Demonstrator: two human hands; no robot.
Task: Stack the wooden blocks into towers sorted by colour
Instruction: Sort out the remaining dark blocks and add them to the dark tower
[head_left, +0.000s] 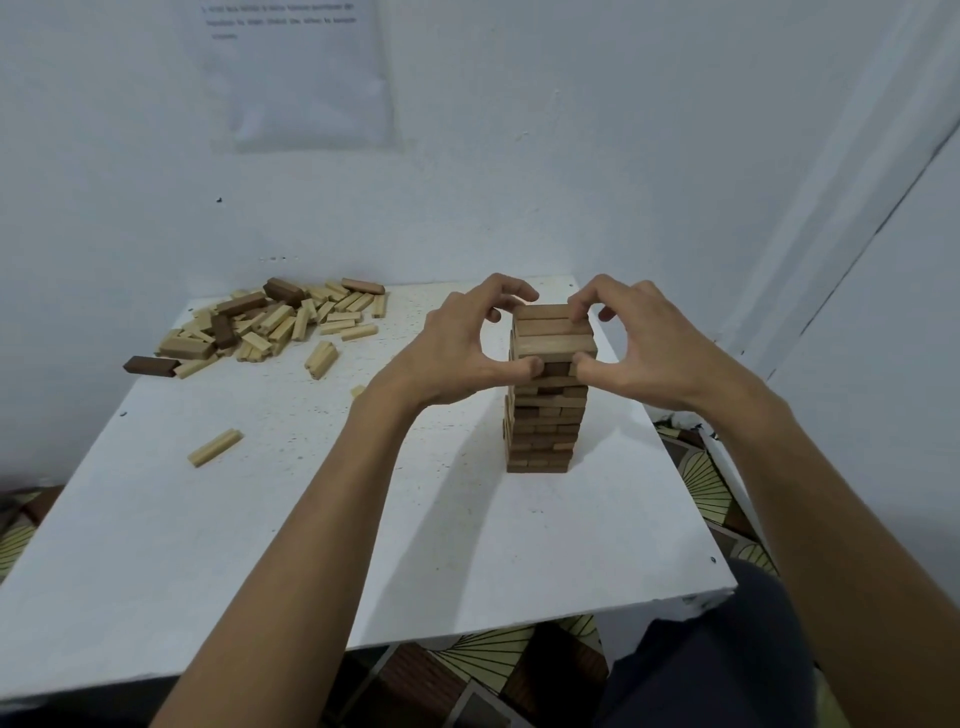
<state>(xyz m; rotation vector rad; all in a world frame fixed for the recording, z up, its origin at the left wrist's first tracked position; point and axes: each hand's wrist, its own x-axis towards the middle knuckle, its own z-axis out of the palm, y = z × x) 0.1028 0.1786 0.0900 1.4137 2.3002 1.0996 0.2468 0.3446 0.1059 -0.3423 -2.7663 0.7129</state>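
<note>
1. The white worktop (260, 545) fills the middle of the view. It stands in a corner of pale walls, with patterned floor (701, 483) showing at its right edge.
2. A paper sheet (296, 73) hangs on the far wall; its print is too blurred to read.
3. A loose pile (270, 327) of wooden blocks lies at the far left of the worktop. Most are pale, with a few dark brown ones mixed in.
4. The tower (545, 415) of brown blocks stands upright right of centre, well apart from the pile. Its layers are crossed, and some blocks are darker than others.
5. The left hand (457, 353) cups the tower's top from the left. Its fingers (511, 291) are curled in an arch over the far top edge, and the thumb presses the near face a few layers down.
6. The right hand (644, 348) mirrors it from the right. Its curled fingers (581, 307) touch the top layer, and the thumb sits on the near face just beside the left thumb. Together the hands grip the tower's upper layers.
7. A single dark block (151, 365) lies at the pile's near left edge.
8. One pale block (214, 447) lies alone on the worktop, nearer than the pile.
</note>
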